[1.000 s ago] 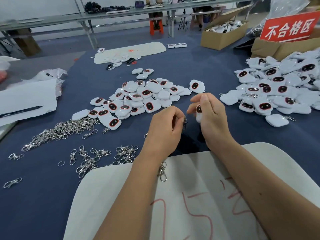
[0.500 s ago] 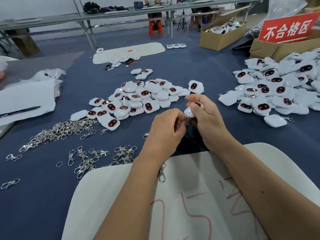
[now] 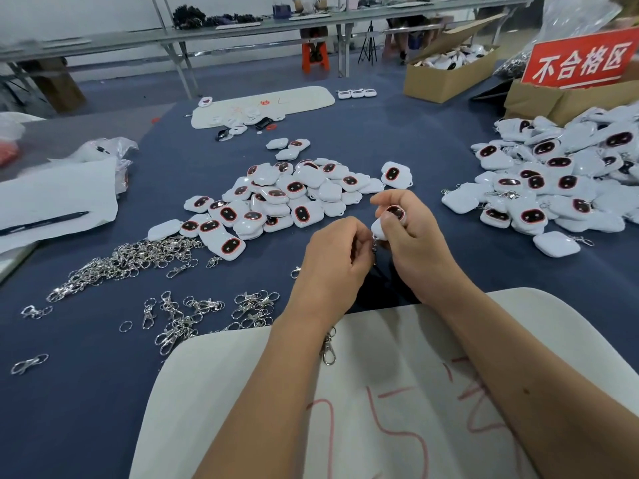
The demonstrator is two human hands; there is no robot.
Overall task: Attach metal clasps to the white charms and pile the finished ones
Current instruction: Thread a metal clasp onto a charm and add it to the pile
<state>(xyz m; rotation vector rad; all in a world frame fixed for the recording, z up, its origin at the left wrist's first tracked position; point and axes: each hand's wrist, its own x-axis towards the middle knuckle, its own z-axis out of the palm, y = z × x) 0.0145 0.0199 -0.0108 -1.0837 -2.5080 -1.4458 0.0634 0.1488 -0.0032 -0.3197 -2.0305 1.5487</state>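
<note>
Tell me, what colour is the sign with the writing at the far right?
The sign is red with white characters, seen in the head view.

Single head view, looked forward and down across the table, hands close below centre, far benches at top.

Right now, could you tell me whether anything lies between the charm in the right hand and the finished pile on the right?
Nothing visible does. The right hand holds the charm above bare blue cloth, and that open stretch runs straight to the finished pile. The left hand, at the clasp, is on the opposite side.
</note>
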